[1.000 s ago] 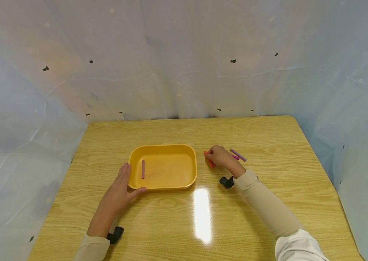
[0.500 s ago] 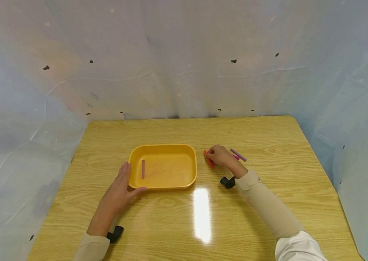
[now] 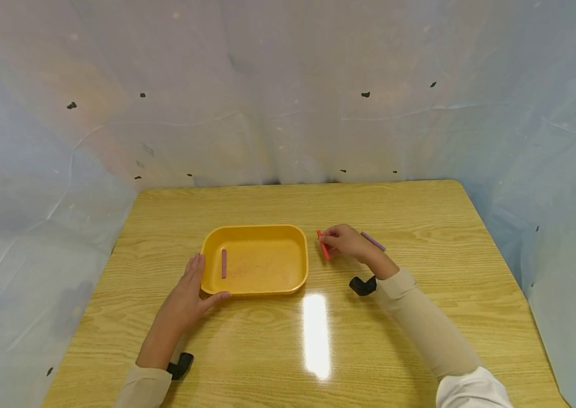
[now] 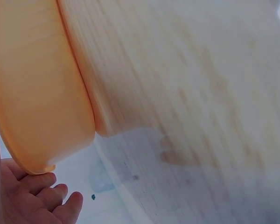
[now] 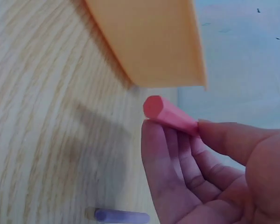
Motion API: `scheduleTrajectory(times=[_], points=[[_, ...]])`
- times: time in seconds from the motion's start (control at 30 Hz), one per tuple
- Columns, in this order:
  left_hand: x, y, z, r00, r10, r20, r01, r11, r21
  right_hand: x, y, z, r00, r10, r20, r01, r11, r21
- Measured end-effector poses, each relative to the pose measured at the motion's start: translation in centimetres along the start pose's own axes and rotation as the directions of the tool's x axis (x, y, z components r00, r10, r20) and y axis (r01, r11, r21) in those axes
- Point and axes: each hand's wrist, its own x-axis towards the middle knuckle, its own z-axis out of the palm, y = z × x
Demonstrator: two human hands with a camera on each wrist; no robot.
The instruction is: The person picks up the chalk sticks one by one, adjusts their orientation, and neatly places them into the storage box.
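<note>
A yellow tray (image 3: 267, 293) stands on the wooden table, with one mauve crayon (image 3: 224, 263) lying near its left end. My left hand (image 3: 186, 300) rests against the tray's near left corner, fingers straight along the left side and thumb on the near rim. Right of the tray, my right hand (image 3: 345, 242) pinches a red crayon (image 3: 323, 249) between thumb and fingers. In the right wrist view that red crayon (image 5: 168, 114) shows a six-sided end, held above the tabletop. A purple crayon (image 3: 373, 241) lies on the table just beyond my right hand.
Pale plastic sheeting (image 3: 288, 113) hangs behind the table and along both sides. Bright light reflects off the wooden tabletop (image 3: 267, 351) in front of the tray. Each wrist carries a small black camera mount (image 3: 363, 285).
My right hand has lifted the red crayon slightly from the table and shifted it a little left. A magenta crayon seen beside the hand earlier is out of sight. My left hand stays put.
</note>
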Motion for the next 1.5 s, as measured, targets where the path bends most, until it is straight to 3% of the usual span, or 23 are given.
scheduleTrajectory(times=[0.23, 0.47, 0.63, 0.9, 1.5], points=[[0.0, 0.0, 0.0, 1.000, 0.007, -0.002, -0.007, 1.000, -0.004, -0.8, -0.7, -0.2, 0.999, -0.031, 0.038, 0.027, 0.995, 0.098], [-0.1, 0.1, -0.1, 1.000, 0.010, -0.005, -0.010, 1.000, 0.003, -1.4, -1.5, -0.2, 0.999, -0.039, 0.019, 0.037, 0.996, 0.087], [0.0, 0.0, 0.0, 1.000, 0.013, -0.011, -0.013, 1.000, 0.010, -1.6, -1.8, 0.1, 0.997, -0.060, 0.048, 0.050, 0.980, 0.191], [-0.1, 0.2, -0.1, 1.000, 0.015, -0.012, -0.015, 1.000, 0.001, -2.2, -2.9, 1.2, 0.992, -0.110, 0.066, 0.091, 0.965, 0.245], [-0.1, 0.2, -0.1, 1.000, 0.011, -0.009, -0.010, 1.000, 0.005, -2.2, -3.3, 4.2, 0.988, -0.133, 0.077, 0.101, 0.941, 0.322]])
